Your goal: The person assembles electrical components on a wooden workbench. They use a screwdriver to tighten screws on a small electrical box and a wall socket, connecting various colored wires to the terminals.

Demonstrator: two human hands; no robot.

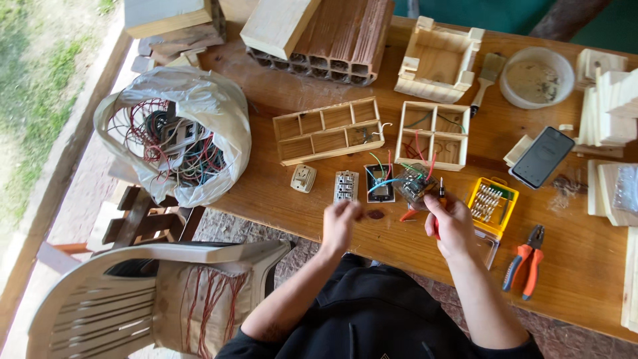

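Observation:
My right hand (452,223) grips a red-handled screwdriver (440,199) whose tip points at a clear switch module (415,185) with red, green and blue wires. My left hand (340,223) is closed in a fist near the table's front edge, just below a white switch block (345,185); whether it holds something small is hidden. A black-framed switch part (379,183) lies between the two hands, and a white socket (303,178) lies further left.
Wooden table (578,266) holds a long compartment box (329,129), a square compartment box (433,135), a yellow bit case (493,198), orange pliers (525,259), a phone (543,157), a brush, a round dish. A bag of wires (176,133) sits left; a plastic chair (153,292) below.

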